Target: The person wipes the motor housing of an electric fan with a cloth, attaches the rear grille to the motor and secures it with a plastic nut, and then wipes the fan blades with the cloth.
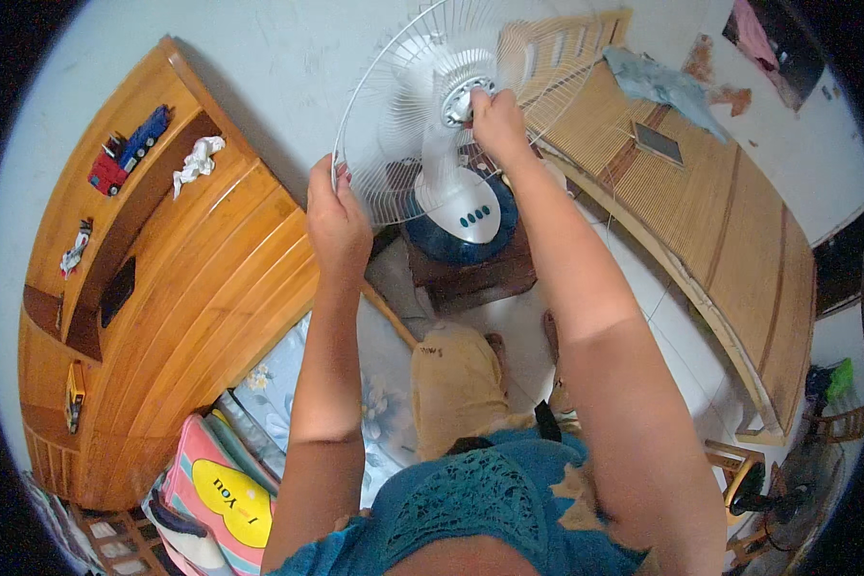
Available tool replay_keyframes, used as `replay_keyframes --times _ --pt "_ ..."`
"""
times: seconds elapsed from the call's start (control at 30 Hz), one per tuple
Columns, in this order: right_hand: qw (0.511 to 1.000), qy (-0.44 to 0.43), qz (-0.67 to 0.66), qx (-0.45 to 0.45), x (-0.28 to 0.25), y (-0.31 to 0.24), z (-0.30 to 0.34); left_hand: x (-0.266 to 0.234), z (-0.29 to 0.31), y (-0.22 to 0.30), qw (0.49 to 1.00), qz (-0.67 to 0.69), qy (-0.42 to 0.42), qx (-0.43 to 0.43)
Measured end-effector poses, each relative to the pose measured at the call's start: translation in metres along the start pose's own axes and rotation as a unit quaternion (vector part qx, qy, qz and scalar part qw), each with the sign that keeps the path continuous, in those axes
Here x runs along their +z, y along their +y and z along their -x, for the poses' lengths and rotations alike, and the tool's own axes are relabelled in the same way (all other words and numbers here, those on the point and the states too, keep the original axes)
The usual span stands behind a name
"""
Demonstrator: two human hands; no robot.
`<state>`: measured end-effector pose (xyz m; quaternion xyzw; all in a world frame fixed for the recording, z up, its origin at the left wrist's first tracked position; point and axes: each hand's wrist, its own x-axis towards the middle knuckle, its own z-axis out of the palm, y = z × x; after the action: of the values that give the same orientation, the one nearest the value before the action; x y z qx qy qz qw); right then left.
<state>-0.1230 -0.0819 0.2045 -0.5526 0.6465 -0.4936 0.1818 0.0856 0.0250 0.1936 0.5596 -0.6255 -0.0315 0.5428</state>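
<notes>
A white electric fan with a round wire grille point(394, 173) stands ahead of me, the grille upright around its white hub point(461, 96). My left hand point(338, 216) is closed on the left rim of the grille. At the centre, my right hand point(497, 123) has its fingers bent around the hub's right side, and they hide part of it. No fan blades can be made out. Below the grille, the fan's white control panel point(472, 216) carries several dark green buttons, set in a dark blue round base point(442, 245).
The fan rests on a dark brown stand point(475, 288). A wooden headboard point(192, 250) with toys on its shelves rises at the left, beside a flowered bed sheet point(298, 384) and a pink and yellow pillow point(226, 494). At right, a bamboo-mat bed point(710, 202) holds a phone-like dark slab point(657, 144).
</notes>
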Motion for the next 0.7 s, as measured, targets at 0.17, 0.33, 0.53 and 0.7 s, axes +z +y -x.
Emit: replay_keyframes --times 0.17,0.33,0.53,0.7 --pt "0.987 -0.033 -0.142 0.072 0.001 0.009 -0.009 0.009 -0.004 -0.005 0.998 0.043 0.038 0.017" --pt "0.938 -0.102 -0.291 0.155 -0.002 0.005 -0.005 0.009 0.000 -0.008 0.998 0.055 0.026 0.003" --pt "0.864 -0.190 -0.418 0.209 -0.009 0.007 -0.003 0.007 -0.002 -0.003 0.996 0.078 0.007 -0.037" --pt "0.819 -0.229 -0.469 0.238 -0.023 0.010 0.009 0.000 0.000 -0.015 0.989 0.141 -0.009 -0.038"
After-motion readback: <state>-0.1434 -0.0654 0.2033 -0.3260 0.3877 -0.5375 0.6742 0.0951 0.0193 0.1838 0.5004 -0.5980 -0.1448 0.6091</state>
